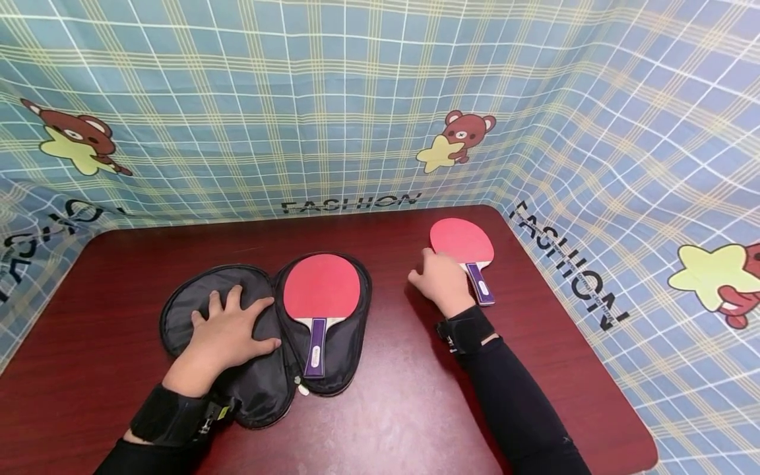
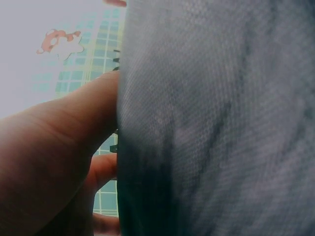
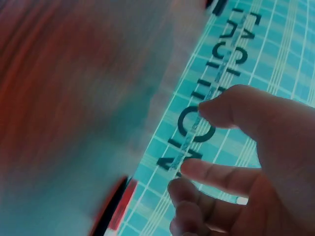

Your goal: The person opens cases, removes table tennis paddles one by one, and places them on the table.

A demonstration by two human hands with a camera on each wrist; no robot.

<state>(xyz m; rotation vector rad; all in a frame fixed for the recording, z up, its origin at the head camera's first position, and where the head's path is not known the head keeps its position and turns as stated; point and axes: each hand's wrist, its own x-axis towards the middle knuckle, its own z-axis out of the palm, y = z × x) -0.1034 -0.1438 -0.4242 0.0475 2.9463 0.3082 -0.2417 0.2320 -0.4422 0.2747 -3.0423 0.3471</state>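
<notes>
A black zip-up paddle case [image 1: 252, 396] lies unfolded on the table. My left hand [image 1: 228, 333] rests on its left half with fingers spread. In the left wrist view, the case's woven fabric [image 2: 216, 118] fills the right side. On the case's right half lies a red table tennis paddle [image 1: 323, 290], its purple handle toward me. A second red paddle [image 1: 466, 241] lies farther right on the table. Just left of its handle is my right hand [image 1: 444, 280], overlapping the blade's lower edge. The right wrist view shows thumb and fingers [image 3: 216, 172] apart, nothing between them.
The dark red table [image 1: 404, 409] has rounded corners. Blue plaid cloth [image 1: 332, 99] with printed bears and lettering hangs behind it and on both sides. A small pale zipper pull [image 1: 303, 390] lies at the case's near fold.
</notes>
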